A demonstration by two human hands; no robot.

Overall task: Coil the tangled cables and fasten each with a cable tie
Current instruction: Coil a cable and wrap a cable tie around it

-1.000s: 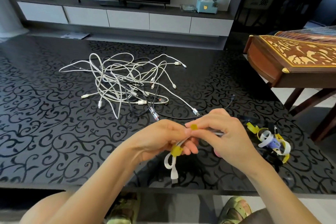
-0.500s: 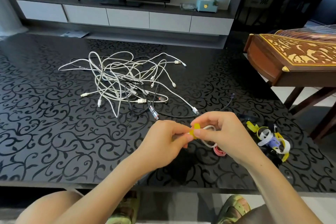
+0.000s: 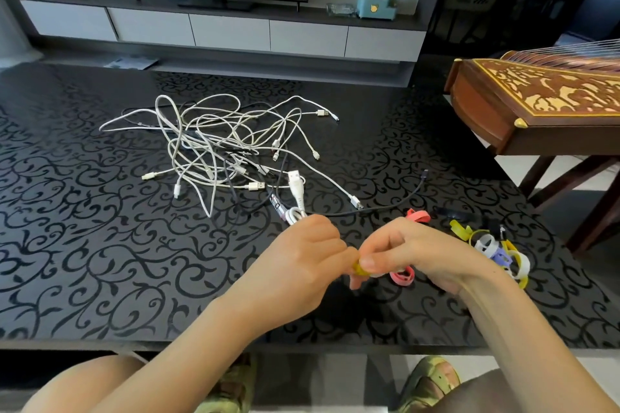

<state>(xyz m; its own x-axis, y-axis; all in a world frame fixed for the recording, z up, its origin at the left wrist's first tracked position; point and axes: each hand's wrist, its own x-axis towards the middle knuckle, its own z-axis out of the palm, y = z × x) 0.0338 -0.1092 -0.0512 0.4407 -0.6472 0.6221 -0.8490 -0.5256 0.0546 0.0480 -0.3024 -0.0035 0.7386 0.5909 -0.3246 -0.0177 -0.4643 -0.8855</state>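
The white cable [image 3: 295,213], wound into a small coil, sits in the left hand [image 3: 302,255], whose grip is curled tight round it. One USB plug [image 3: 295,178] pokes out beyond the knuckles. The right hand [image 3: 416,250] narrows its grip to thumb and forefinger, pinching the yellow cable tie [image 3: 358,269] against the left fingertips.

On the surface [image 3: 100,261] lie two pink ties: the near pink tie [image 3: 402,277] just under the right grip and the far pink tie [image 3: 419,215] just beyond it. One black cable [image 3: 385,208] runs beyond both grips. The tangle [image 3: 218,144] lies farther beyond the left grip, too knotted to count. A heap of ties [image 3: 496,251] sits just right of the right grip.
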